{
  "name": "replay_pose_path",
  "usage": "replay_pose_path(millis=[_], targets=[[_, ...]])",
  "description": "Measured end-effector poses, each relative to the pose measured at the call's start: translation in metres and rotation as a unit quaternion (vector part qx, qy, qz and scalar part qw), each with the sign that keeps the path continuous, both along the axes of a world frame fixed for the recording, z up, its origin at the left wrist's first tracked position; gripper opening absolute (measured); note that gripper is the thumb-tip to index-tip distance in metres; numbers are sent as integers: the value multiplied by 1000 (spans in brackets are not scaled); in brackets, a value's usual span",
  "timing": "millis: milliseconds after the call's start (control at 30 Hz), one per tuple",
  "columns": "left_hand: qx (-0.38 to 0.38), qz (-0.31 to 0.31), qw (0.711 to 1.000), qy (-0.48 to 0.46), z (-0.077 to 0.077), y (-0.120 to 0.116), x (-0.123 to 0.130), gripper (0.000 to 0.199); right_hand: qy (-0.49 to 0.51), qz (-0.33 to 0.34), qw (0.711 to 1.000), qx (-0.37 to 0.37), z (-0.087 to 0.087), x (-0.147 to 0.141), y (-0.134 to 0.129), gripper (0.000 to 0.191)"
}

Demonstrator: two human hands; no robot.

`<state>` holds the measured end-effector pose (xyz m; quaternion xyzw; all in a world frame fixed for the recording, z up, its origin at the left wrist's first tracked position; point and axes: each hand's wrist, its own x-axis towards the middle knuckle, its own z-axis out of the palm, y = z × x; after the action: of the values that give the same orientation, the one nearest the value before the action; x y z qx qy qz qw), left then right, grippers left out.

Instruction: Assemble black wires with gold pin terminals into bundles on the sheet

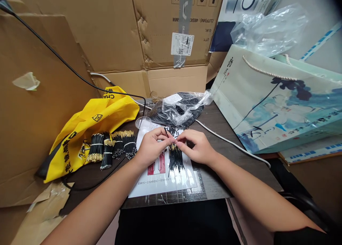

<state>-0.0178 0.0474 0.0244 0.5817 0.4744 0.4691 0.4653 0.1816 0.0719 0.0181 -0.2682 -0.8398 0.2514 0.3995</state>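
Here, my left hand point(157, 145) and right hand point(196, 145) pinch a thin black wire point(166, 132) above slender, gold-tipped black wires point(176, 159).

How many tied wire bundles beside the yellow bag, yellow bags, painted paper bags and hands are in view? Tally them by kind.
Tied wire bundles: 4
Yellow bag: 1
Painted paper bag: 1
Hands: 2, the left hand and the right hand
Total: 8
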Motion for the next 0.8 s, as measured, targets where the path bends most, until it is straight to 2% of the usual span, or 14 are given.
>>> replay_pose_path(millis=[67, 167, 300, 467, 800], targets=[[-25, -16, 998, -49, -1, 1, 0, 27, -2, 14, 1000, -10, -4, -6, -3, 11], [-44, -11, 993, -107, -2, 2, 2, 30, 10, 2, 999, -38, -9, -13, -6, 13], [-19, 16, 990, -135, -2, 3, 4, 29, 41, 4, 994, -98, -10, -17, -10, 12], [-44, 41, 988, -144, -2, 3, 5, 29, 59, -7, 989, -138, -8, -22, -14, 12], [-53, 22, 993, -98, -2, 1, 5, 23, 68, -52, 990, -116, -9, -25, -17, 12]])
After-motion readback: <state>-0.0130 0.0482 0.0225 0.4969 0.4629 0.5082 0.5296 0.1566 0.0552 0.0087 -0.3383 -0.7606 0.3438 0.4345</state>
